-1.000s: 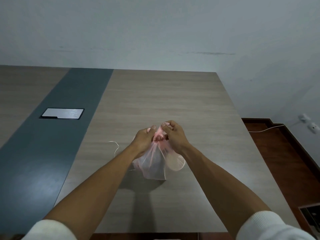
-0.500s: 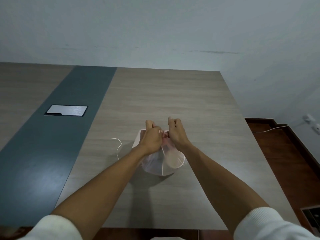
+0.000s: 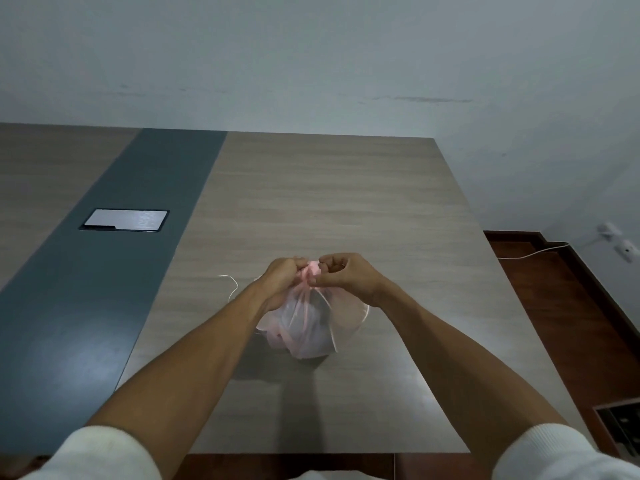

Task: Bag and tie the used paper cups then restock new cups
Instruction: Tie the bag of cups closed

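Pink bag (image 3: 304,327) of cups on table (image 3: 329,202), neck pinched by both hands (image 3: 313,277).

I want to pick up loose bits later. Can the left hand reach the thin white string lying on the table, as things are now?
Probably yes: the thin white string lies just beside the left hand on bare wooden table, but that hand grips the pink plastic bag.

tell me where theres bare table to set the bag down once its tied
Most of the table is bare: the wood between both hands and the far wall edge, the right side up to the table edge, and the near strip. Crowded only at the pink bag, gripped by the left hand and right hand, with a thin string on its left.
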The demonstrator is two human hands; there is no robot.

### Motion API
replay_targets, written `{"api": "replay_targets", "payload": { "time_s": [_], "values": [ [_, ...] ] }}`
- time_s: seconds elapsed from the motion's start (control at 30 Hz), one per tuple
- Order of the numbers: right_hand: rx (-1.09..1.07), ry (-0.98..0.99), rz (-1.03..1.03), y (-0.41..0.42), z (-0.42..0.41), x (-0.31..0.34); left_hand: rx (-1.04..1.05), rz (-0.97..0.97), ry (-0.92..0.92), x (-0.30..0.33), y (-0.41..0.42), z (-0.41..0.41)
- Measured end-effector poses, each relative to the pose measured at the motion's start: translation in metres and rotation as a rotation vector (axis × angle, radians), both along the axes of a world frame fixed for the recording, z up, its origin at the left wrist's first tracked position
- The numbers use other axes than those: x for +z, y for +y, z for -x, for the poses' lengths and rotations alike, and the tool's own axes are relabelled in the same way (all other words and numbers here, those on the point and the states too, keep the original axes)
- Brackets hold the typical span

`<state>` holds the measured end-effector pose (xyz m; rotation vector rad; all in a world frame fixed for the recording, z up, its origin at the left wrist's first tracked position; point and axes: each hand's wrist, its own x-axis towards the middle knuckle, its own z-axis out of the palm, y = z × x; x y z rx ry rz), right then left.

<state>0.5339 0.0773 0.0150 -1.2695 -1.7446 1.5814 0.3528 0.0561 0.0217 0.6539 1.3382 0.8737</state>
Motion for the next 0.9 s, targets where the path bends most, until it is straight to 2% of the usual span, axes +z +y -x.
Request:
{"api": "replay_targets", "payload": {
  "time_s": [0.1, 0.23, 0.3, 0.4, 0.47, 0.53, 0.67, 0.73, 0.83, 0.9],
  "values": [
    [-0.020, -0.062, -0.098, -0.001, -0.001, 0.003, 0.006, 0.055, -0.020, 0.000, 0.002, 0.000],
    [0.024, -0.099, -0.175, -0.001, 0.002, 0.007, -0.018, -0.012, 0.095, 0.000, 0.004, 0.003],
    [0.057, -0.255, -0.303, 0.004, -0.002, 0.008, -0.070, -0.109, 0.286, -0.002, 0.006, 0.008],
    [0.148, -0.392, -0.472, 0.013, -0.015, 0.011, -0.089, -0.223, 0.828, -0.005, 0.007, 0.022],
    [0.188, -0.395, -0.423, 0.017, -0.027, 0.011, -0.027, -0.247, 0.988, -0.009, 0.006, 0.032],
    [0.187, -0.415, -0.331, 0.020, -0.037, 0.009, 0.020, -0.254, 1.066, -0.014, 0.004, 0.039],
    [0.148, -0.437, -0.274, 0.020, -0.039, 0.002, 0.095, -0.227, 1.113, -0.024, 0.001, 0.044],
    [0.087, -0.451, -0.299, 0.017, -0.036, -0.002, 0.093, -0.216, 1.077, -0.030, -0.002, 0.047],
    [-0.111, -0.463, -0.342, 0.003, -0.034, -0.023, 0.161, -0.219, 0.797, -0.039, -0.015, 0.050],
    [-0.251, -0.397, -0.212, -0.012, -0.034, -0.036, 0.208, -0.082, 0.656, -0.044, -0.026, 0.049]
  ]
}}
